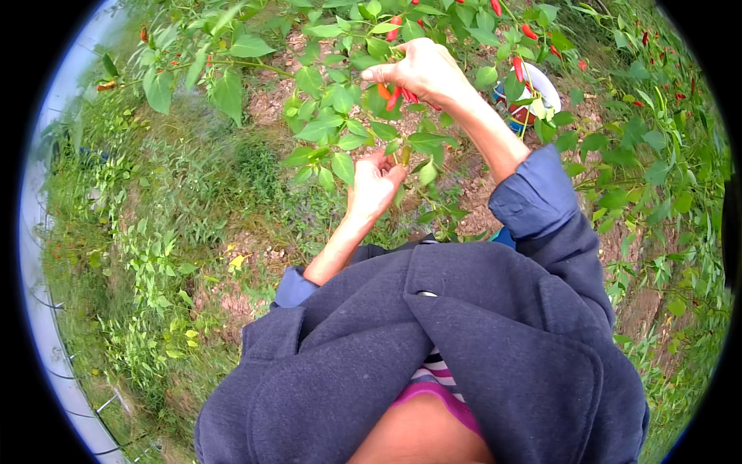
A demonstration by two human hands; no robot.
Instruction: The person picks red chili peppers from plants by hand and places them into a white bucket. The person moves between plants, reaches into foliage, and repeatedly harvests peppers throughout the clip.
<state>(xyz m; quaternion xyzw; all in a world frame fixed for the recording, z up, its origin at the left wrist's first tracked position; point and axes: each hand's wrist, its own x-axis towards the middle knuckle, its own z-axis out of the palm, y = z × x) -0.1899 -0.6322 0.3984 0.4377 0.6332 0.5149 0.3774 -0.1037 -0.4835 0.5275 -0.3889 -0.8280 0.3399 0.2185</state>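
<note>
My right hand (426,69) is raised at the top centre among the leafy stems of a chili pepper plant (322,124). Its thumb and index finger meet near a stem, and several red chili peppers (394,98) show just under its palm; whether the curled fingers hold them is hard to tell. Lower and to the left, my left hand (374,182) has its fingers bent at a stem beside a greenish chili pepper (406,155). Leaves partly cover its fingertips. Another red chili pepper (394,28) hangs just above my right hand.
A white-rimmed bucket (545,87) with red contents stands on the ground beyond my right forearm, partly behind leaves. More pepper plants (655,156) line the right side. Weeds and low plants (197,197) cover the left, and a pale curved sheet with thin ribs (40,261) runs along the left edge.
</note>
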